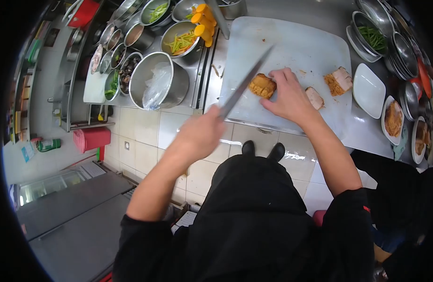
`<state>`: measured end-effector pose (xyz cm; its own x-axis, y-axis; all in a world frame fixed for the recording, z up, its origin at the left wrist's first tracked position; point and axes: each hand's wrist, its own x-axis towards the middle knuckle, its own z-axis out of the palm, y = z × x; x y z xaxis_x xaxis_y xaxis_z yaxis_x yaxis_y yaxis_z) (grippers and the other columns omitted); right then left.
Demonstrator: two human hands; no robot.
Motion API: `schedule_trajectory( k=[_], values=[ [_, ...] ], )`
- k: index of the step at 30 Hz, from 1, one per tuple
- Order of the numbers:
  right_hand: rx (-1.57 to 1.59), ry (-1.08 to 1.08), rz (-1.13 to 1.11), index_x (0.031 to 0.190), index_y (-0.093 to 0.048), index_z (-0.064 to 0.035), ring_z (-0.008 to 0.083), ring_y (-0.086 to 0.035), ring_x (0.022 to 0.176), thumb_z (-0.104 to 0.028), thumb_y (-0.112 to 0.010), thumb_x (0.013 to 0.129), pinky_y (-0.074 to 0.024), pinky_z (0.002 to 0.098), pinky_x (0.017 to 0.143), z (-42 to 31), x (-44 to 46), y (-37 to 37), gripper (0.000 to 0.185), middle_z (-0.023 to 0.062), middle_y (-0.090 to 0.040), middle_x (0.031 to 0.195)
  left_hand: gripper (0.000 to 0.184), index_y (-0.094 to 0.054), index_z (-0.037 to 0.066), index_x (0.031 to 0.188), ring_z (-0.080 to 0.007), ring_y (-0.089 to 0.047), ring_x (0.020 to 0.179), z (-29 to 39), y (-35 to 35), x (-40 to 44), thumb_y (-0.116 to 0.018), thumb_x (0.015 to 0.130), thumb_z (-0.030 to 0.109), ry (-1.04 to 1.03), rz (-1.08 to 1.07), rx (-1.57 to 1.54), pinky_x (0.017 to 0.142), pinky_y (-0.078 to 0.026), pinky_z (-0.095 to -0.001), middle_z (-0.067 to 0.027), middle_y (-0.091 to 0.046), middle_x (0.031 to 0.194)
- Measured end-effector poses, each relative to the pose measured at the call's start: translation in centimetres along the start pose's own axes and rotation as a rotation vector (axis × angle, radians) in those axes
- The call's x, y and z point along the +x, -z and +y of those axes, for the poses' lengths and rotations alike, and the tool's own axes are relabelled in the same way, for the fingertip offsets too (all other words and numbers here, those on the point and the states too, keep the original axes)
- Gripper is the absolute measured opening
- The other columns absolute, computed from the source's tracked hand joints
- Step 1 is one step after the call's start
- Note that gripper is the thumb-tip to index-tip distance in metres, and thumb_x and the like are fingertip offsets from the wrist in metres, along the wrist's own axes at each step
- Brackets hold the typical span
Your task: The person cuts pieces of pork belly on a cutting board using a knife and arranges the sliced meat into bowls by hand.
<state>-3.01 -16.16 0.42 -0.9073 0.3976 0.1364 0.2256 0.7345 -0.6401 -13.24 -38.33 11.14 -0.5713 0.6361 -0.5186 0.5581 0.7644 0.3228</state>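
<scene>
My left hand [200, 134] is closed round the handle of a long knife [244, 85], its blade slanting up and to the right over the white cutting board [291, 37]. Just right of the blade lies a browned piece of meat [262, 86]. My right hand [289, 96] has its fingertips and thumb at the right side of this piece, gripping it. Beside that hand is a cut piece with a pale face [314, 97], partly hidden by the hand. Further right on the board rest sliced pieces with a brown crust [338, 81].
An empty white dish [368, 90] and a dish of browned meat [393, 120] stand right of the board. Left are a large pot [159, 81], bowls of cut vegetables [180, 38] and orange-capped bottles [203, 28]. A person in dark clothing [390, 188] is close at right.
</scene>
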Motion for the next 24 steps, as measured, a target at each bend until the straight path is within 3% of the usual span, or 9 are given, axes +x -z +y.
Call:
schedule_trajectory(
  k=[3,5,9,12,14,15,18,21,24],
  values=[
    [-0.140,0.065,-0.056,0.127,-0.059,-0.0111,0.0373,-0.050,0.112,-0.020,-0.077,0.077,-0.0495,0.0416,0.097,-0.8,1.3,-0.7,0.054,0.0161,-0.048,0.127,0.024,-0.047,0.001,0.109,-0.0404,-0.067,0.061,-3.8,3.4,-5.6,-0.042,0.101,0.022,0.332,-0.125,-0.150,0.067,-0.055,-0.0482,-0.0285,-0.066,0.077],
    [-0.194,0.059,-0.241,0.127,-0.060,-0.0134,0.0374,-0.048,0.115,-0.018,-0.075,0.078,-0.0489,0.0433,0.098,-1.9,2.3,-0.6,0.052,0.0153,-0.047,0.128,0.026,-0.047,-0.001,0.107,-0.0325,-0.067,0.053,-7.1,2.8,-7.1,-0.041,0.101,0.023,0.428,-0.140,-0.135,0.061,-0.055,-0.0444,-0.0260,-0.066,0.076],
    [-0.222,-0.001,-0.444,0.123,-0.064,-0.0163,0.0359,-0.046,0.116,-0.014,-0.072,0.080,-0.0492,0.0424,0.097,-2.4,3.3,-0.9,0.044,0.0143,-0.047,0.129,0.028,-0.048,-0.002,0.104,-0.0291,-0.068,0.054,-8.6,3.2,-7.3,-0.041,0.101,0.024,0.493,-0.220,-0.155,0.060,-0.056,-0.0443,-0.0209,-0.065,0.074],
    [-0.175,-0.014,-0.392,0.117,-0.067,-0.0143,0.0362,-0.048,0.113,-0.012,-0.072,0.078,-0.0496,0.0414,0.096,-2.2,3.0,-1.0,0.039,0.0143,-0.050,0.126,0.036,-0.052,-0.003,0.105,-0.0259,-0.067,0.054,-9.3,4.2,-3.4,-0.045,0.101,0.032,0.471,-0.256,-0.225,0.065,-0.057,-0.0420,-0.0167,-0.063,0.074],
    [-0.060,-0.022,-0.387,0.115,-0.068,-0.0130,0.0345,-0.051,0.112,-0.012,-0.073,0.077,-0.0500,0.0396,0.096,-2.0,3.2,-0.4,0.039,0.0140,-0.052,0.122,0.053,-0.054,-0.003,0.123,-0.0357,-0.071,0.085,-7.5,5.3,-0.7,-0.053,0.100,0.044,0.147,0.079,0.224,0.079,-0.055,-0.0443,-0.0238,-0.068,0.089],
    [-0.006,-0.038,-0.378,0.115,-0.068,-0.0124,0.0337,-0.052,0.111,-0.012,-0.073,0.076,-0.0502,0.0387,0.095,-1.6,3.3,0.2,0.039,0.0138,-0.053,0.120,0.055,-0.055,-0.001,0.126,-0.0392,-0.068,0.097,-6.2,5.4,0.3,-0.058,0.097,0.046,-0.025,0.256,0.216,0.083,-0.054,-0.0436,-0.0262,-0.069,0.102],
    [0.633,-0.374,-0.543,0.113,-0.069,-0.0100,0.0302,-0.057,0.109,-0.013,-0.073,0.075,-0.0498,0.0373,0.095,-1.3,3.7,4.0,0.039,0.0133,-0.055,0.118,0.054,-0.057,0.001,0.127,-0.0370,-0.069,0.096,0.6,6.4,0.9,-0.060,0.096,0.045,-0.229,0.219,-0.136,0.085,-0.053,-0.0428,-0.0248,-0.069,0.108],
    [0.361,-0.283,-0.344,0.114,-0.069,-0.0082,0.0269,-0.058,0.110,-0.012,-0.074,0.073,-0.0498,0.0358,0.094,-0.1,1.1,8.4,0.040,0.0126,-0.056,0.120,0.048,-0.057,0.002,0.130,-0.0276,-0.070,0.091,2.8,4.0,2.8,-0.065,0.096,0.034,-0.314,-0.033,-0.269,0.082,-0.054,-0.0369,-0.0172,-0.072,0.105],
    [-0.020,-0.210,-0.233,0.114,-0.070,-0.0083,0.0294,-0.057,0.112,-0.012,-0.074,0.072,-0.0477,0.0371,0.098,1.3,-2.5,10.3,0.042,0.0132,-0.056,0.121,0.045,-0.057,0.003,0.131,-0.0269,-0.069,0.093,3.8,0.8,5.5,-0.063,0.097,0.032,-0.412,-0.162,-0.263,0.084,-0.053,-0.0360,-0.0164,-0.071,0.107]
  ],
)
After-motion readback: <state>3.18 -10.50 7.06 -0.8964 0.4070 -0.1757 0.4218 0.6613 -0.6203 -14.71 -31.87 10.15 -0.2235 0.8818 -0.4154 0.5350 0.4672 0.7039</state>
